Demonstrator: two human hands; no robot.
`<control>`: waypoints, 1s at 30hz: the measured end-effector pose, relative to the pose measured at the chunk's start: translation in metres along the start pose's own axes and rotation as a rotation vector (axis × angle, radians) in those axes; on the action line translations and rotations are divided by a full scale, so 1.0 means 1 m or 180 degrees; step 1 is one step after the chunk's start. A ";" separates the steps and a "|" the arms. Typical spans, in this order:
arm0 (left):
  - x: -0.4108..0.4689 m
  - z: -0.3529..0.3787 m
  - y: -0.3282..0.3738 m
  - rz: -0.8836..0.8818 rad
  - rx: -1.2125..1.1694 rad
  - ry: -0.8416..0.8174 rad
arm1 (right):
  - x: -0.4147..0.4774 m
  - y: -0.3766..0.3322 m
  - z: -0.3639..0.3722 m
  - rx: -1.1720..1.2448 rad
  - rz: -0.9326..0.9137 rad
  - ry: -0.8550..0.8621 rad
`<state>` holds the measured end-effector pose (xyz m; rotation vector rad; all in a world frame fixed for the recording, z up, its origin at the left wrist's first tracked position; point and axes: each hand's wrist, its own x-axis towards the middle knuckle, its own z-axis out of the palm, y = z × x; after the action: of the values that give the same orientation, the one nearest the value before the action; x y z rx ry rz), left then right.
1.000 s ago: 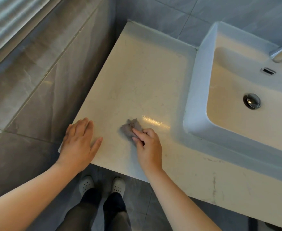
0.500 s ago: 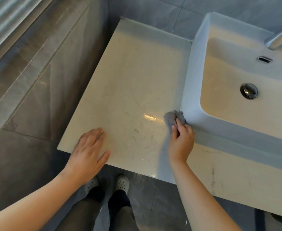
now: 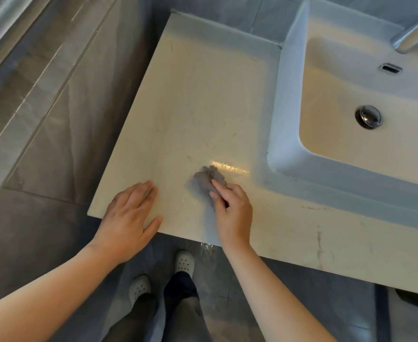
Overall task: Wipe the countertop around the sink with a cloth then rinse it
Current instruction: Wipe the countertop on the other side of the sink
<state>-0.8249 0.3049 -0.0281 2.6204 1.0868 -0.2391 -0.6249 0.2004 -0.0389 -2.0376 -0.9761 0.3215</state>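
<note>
A small bunched grey cloth (image 3: 206, 177) lies on the pale stone countertop (image 3: 203, 95), left of the white sink (image 3: 284, 107) and near the front edge. My right hand (image 3: 232, 215) holds the cloth against the counter; the index finger lies over it, the other fingers curl, and part of the cloth is hidden beneath them. My left hand (image 3: 129, 218) rests flat on the counter's front left corner, fingers straight, a short gap from the cloth. A wet sheen shows on the stone just right of the cloth.
A chrome faucet (image 3: 413, 33) reaches over the basin from the upper right, above the round drain plug (image 3: 368, 116). Grey tiled wall runs along the counter's left and back. Below the front edge are my legs and white shoes (image 3: 184, 261) on the dark floor.
My right hand slid the cloth left, away from the sink's front corner toward the middle of the counter. My left hand stayed flat on the front left corner.
</note>
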 end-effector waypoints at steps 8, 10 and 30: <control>0.001 -0.003 0.001 0.0065 0.0021 -0.0062 | 0.010 0.041 -0.059 -0.0232 0.0887 0.0958; 0.001 -0.003 0.000 0.0080 0.0023 -0.0068 | 0.007 0.052 -0.054 -0.0383 0.0927 0.0962; 0.002 -0.009 -0.008 0.0243 0.0147 -0.0181 | -0.069 -0.023 -0.003 0.0307 0.0483 0.0343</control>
<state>-0.8284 0.3143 -0.0216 2.6723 0.9717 -0.3234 -0.6807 0.1557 -0.0271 -2.0230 -0.7286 0.3289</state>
